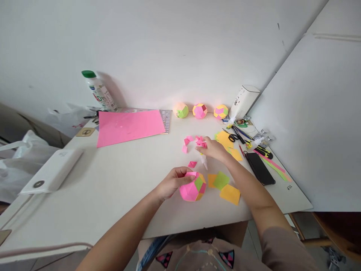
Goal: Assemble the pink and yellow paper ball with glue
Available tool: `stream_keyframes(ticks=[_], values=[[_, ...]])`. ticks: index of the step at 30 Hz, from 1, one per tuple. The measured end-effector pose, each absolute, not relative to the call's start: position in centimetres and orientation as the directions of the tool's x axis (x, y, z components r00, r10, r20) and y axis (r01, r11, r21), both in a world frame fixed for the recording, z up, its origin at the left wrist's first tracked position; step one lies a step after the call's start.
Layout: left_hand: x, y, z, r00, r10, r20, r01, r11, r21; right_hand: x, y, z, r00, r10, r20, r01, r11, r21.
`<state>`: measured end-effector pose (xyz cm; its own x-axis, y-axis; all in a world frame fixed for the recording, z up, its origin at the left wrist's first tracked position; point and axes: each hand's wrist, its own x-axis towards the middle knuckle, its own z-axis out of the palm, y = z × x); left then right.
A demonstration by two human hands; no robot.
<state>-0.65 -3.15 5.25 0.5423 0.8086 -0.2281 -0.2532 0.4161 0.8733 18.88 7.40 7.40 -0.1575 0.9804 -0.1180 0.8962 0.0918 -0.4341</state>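
My left hand (172, 183) grips a many-sided paper ball (189, 191) by its top edge, thumb and fingers closed on it. The ball has pink, green and orange faces. Further up the table, my right hand (213, 148) pinches at a cluster of pink folded paper pieces (200, 141). Just under that hand is a small white glue bottle (204, 161) with its nozzle towards me; whether the hand touches it I cannot tell. More pink folded pieces (185, 148) lie to the left, and a single pink folded piece (192, 164) sits just above the ball.
Orange and green paper squares (230, 194) lie right of the ball. Scissors (232, 137), another glue bottle (255, 143), a cutter (263, 152) and a black phone (259, 168) crowd the right. Three paper balls (200, 111) line the wall. Left are pink sheet (129, 128) and white box (53, 171).
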Motion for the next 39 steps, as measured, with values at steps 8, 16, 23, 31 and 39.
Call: stream_keyframes(ticks=[8,16,23,31,39], values=[[-0.9,-2.8,5.2,0.550,0.793,-0.263,-0.356,0.507,0.785,19.2,7.6,7.0,-0.175,0.961,-0.216,0.792,0.007,-0.611],[-0.4,-3.0,4.8,0.540,0.793,-0.282,-0.433,0.549,0.715,19.6,4.9,11.5,-0.304,0.941,0.146,-0.193,0.089,-0.977],[-0.2,-2.9,4.6,0.496,0.810,-0.314,-0.449,0.548,0.706,18.6,2.0,12.0,-0.400,0.867,0.298,-0.163,0.252,-0.954],[-0.1,-3.0,5.0,0.482,0.815,-0.322,-0.455,0.547,0.703,18.5,0.8,12.5,-0.467,0.783,0.411,0.000,0.465,-0.885],[-0.1,-3.2,5.4,0.462,0.828,-0.318,-0.463,0.531,0.710,18.5,0.1,13.2,-0.499,0.742,0.448,0.089,0.558,-0.825]])
